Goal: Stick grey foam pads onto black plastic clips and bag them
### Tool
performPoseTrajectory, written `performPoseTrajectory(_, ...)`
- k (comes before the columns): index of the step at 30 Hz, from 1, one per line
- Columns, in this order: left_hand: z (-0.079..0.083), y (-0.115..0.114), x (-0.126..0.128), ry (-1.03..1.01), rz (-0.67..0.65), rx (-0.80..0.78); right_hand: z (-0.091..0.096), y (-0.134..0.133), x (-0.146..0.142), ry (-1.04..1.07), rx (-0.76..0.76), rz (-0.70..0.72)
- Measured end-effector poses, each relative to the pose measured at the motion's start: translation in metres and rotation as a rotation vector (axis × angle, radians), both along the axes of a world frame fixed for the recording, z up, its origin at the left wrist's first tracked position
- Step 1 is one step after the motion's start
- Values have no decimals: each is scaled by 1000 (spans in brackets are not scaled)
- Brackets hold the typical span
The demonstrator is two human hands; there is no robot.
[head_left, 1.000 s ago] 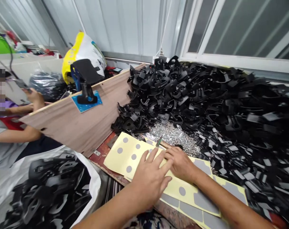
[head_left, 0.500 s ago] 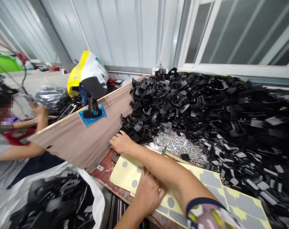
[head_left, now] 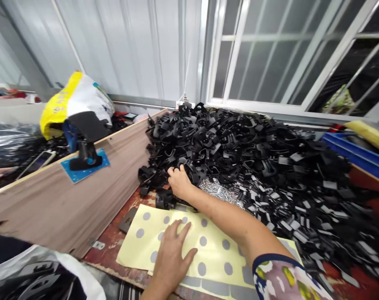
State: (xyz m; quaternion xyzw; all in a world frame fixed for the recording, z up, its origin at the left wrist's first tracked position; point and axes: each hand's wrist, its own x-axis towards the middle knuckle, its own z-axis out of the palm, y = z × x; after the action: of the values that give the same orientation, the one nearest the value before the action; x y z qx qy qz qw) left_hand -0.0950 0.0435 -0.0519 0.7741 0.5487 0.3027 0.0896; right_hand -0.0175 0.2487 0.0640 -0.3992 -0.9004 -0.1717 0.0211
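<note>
My left hand (head_left: 172, 255) lies flat and open on a yellow backing sheet (head_left: 212, 250) dotted with grey round stickers. My right hand (head_left: 179, 182) reaches across it to the near left edge of a big heap of black plastic clips (head_left: 245, 146). Its fingers are curled round one black clip there. More black clips (head_left: 164, 199) lie loose just below that hand. A small drift of shiny metal pins (head_left: 220, 192) sits between the heap and the sheet, right of my right wrist.
A slanted wooden board (head_left: 67, 200) walls the left side, with a black stand on a blue base (head_left: 84, 160) on top. Behind it are a yellow-and-white bag (head_left: 76, 98) and a phone (head_left: 36, 163). A blue crate (head_left: 355, 152) stands at right. A bag of black parts (head_left: 36, 279) is bottom left.
My right hand left the sheet and reached left and forward into the clip heap, closing on a clip. The left hand stayed on the sheet. The view swung to the right.
</note>
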Motion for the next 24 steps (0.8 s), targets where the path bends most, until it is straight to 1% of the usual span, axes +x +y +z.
performPoseTrajectory(2,-2,2,-3,-112,25,0,6,2,27,49,32,-47)
performPoseTrajectory(3,-2,3,-5,-169,18,-19,10,4,43,80,43,-68)
performPoseTrajectory(6,1,9,-12,-358,-15,-135,17,6,95,191,52,-121)
performPoseTrajectory(8,6,13,-15,-447,-3,-217,16,3,134,292,61,-153)
performPoseTrajectory(9,9,15,-16,-448,4,-238,13,0,154,351,69,-176)
performPoseTrajectory(10,12,15,-15,-408,5,-241,10,-5,175,412,80,-204)
performPoseTrajectory(11,16,16,-14,-327,0,-230,5,-11,195,473,91,-236)
performPoseTrajectory(14,28,15,-10,24,11,-163,-10,-31,251,631,131,-332)
performPoseTrajectory(16,38,14,-8,209,41,-155,-16,-44,284,718,182,-410)
performPoseTrajectory(18,47,14,-7,307,63,-179,-17,-57,313,784,239,-501)
performPoseTrajectory(20,56,15,-8,360,65,-219,-16,-69,340,809,269,-579)
performPoseTrajectory(22,63,16,-7,407,56,-239,-15,-80,362,797,269,-635)
performPoseTrajectory(24,68,16,-4,443,53,-219,-16,-90,381,780,260,-689)
